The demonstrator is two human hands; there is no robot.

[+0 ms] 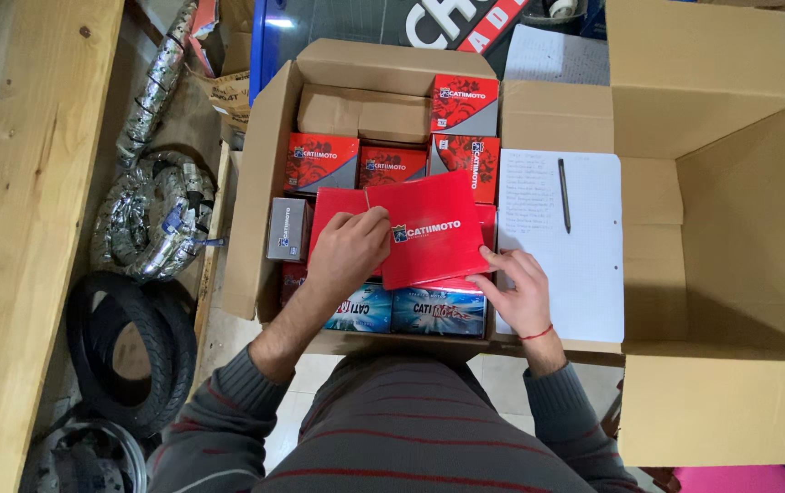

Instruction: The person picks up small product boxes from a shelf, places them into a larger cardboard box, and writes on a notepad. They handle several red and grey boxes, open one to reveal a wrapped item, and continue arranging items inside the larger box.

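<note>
Both forearms reach forward from striped grey sleeves over an open cardboard carton (256,192) packed with small boxes. The left hand (349,248) is curled, fingertips pinching the upper left edge of a flat red box (431,233); the right hand (518,290), a red thread at its wrist, lies flatter, its fingers pressed against the box's lower right corner. The red box, glossy with a white logo band, is tilted and held just above the packed rows. Beyond the hands stand more red-and-grey boxes (464,105) and a plain brown one (361,111); below the hands lie two blue packages (438,310); left of the left hand sits a small grey box (287,228). Right of the right hand, a written sheet of paper (566,246) rests on the flap of a larger empty carton (739,210), with a dark pen (563,194) on it.
</note>
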